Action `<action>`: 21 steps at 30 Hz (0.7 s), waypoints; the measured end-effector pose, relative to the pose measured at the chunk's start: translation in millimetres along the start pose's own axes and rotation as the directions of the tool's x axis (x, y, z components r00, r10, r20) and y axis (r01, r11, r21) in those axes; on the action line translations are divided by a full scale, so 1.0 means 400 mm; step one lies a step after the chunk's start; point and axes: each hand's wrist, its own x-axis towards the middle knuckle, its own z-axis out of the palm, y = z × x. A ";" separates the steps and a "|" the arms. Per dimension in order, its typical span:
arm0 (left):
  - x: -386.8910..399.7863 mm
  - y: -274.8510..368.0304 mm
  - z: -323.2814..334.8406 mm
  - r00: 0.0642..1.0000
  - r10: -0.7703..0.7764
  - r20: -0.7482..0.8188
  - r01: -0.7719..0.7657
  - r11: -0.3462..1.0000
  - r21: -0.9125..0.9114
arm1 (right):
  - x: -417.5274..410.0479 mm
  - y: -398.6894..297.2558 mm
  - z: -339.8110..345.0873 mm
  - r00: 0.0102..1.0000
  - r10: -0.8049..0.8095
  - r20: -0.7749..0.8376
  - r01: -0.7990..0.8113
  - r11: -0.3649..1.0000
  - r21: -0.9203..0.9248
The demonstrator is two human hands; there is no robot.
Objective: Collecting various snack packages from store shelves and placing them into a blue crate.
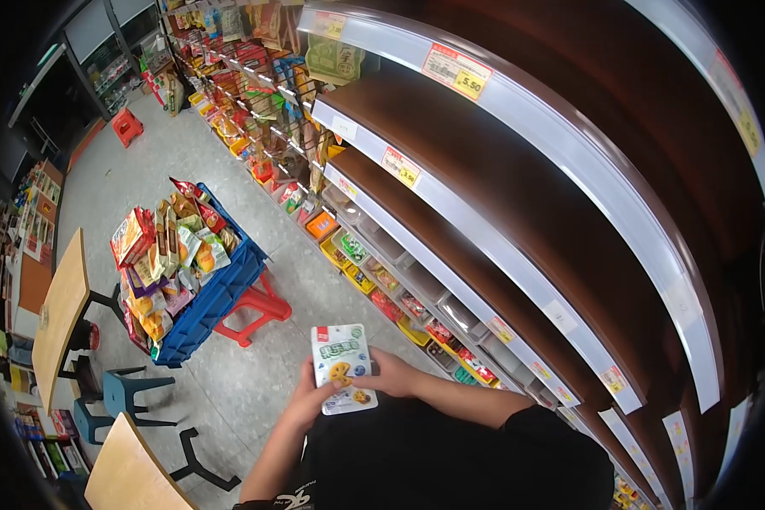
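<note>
A white snack pouch [342,344] with cookies and blueberries printed on it is held upright close to my body. My left hand [312,396] grips its left edge, thumb across the lower front. My right hand [387,375] holds the opposite edge, its thumb also on the front. Ahead and to the left, a blue plastic crate [211,306] is heaped with packaged snacks [178,245]. That crate rests on a red plastic stool [258,310].
Brown store shelves [484,166] with white price-tag rails curve along my right. Yellow bins of small sweets [360,278] line the lower level. Wooden tables [64,319] and a teal stool [131,392] stand to the left. Farther off is another red stool [127,126].
</note>
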 end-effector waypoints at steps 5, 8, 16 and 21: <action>0.076 0.055 -0.027 0.976 -0.049 0.212 0.020 0.990 0.137 | 0.025 0.049 0.012 0.988 0.000 -0.151 0.040 0.963 0.265; 0.115 0.098 -0.065 0.959 0.002 0.285 -0.064 0.976 0.209 | 0.060 -0.012 0.029 0.979 0.047 -0.197 0.047 0.894 0.446; 0.192 0.272 -0.331 0.929 0.103 0.357 -0.165 0.975 0.146 | 0.328 -0.142 0.138 0.974 0.054 -0.221 0.053 0.890 0.452; 0.254 0.326 -0.607 0.923 0.287 0.258 -0.354 0.895 0.270 | 0.543 -0.213 0.274 0.977 -0.003 -0.213 0.108 0.867 0.486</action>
